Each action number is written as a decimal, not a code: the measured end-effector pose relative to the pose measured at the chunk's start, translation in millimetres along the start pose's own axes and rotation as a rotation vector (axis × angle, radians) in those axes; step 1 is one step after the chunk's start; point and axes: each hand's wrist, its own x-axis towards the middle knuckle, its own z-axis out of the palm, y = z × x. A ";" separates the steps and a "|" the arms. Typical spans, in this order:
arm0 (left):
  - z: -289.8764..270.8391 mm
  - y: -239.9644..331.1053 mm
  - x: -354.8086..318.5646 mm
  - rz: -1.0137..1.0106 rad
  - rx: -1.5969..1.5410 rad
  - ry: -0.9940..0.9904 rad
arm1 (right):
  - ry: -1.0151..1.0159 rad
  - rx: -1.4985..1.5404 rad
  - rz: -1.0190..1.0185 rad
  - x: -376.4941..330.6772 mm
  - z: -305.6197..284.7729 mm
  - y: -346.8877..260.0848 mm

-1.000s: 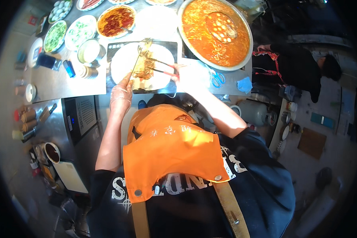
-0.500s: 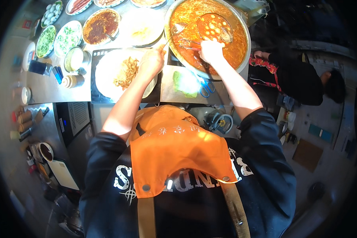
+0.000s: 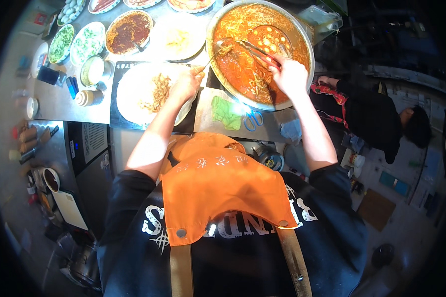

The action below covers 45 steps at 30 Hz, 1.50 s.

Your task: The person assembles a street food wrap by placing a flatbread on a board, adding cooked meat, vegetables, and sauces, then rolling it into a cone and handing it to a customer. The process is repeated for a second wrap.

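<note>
My left hand (image 3: 186, 83) is closed round the thin handle of a ladle (image 3: 216, 55). Its bowl, with some dark food in it, hangs over the left part of a large round metal pot (image 3: 308, 74) of red-orange broth. From the right, my right hand (image 3: 291, 76) grips tongs (image 3: 262, 56) with red on the handle. Their tips reach toward the ladle's bowl; whether they pinch food I cannot tell. Shredded strands (image 3: 250, 19) float at the pot's far side, beside a round container (image 3: 272, 38) of pale round pieces. Under my left hand lies a pale round wrap (image 3: 131, 94) topped with brown shredded filling (image 3: 159, 93).
Bowls of chopped greens (image 3: 87, 44) and dark red chilli sauce (image 3: 129, 32) stand at the far left. A squeeze bottle (image 3: 85, 98) is nearer. Green cloth (image 3: 226, 113) and blue scissors (image 3: 252, 120) lie before the pot. Another person (image 3: 369, 104) is at the right.
My right hand has moved right, bringing the tongs into plain view across the pot. The ladle's bowl has come slightly nearer and now has food in it.
</note>
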 end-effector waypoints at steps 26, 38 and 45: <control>46.6 -26.9 13.7 -0.346 -0.743 -0.360 | 0.004 -0.001 0.020 -13.0 5.4 13.6; -58.5 -133.9 -91.4 0.037 -0.231 0.238 | 0.017 0.344 0.489 -64.3 -30.1 5.1; -129.8 -196.7 -54.3 0.095 -0.170 0.119 | -0.199 0.921 0.541 -116.5 -44.6 -153.6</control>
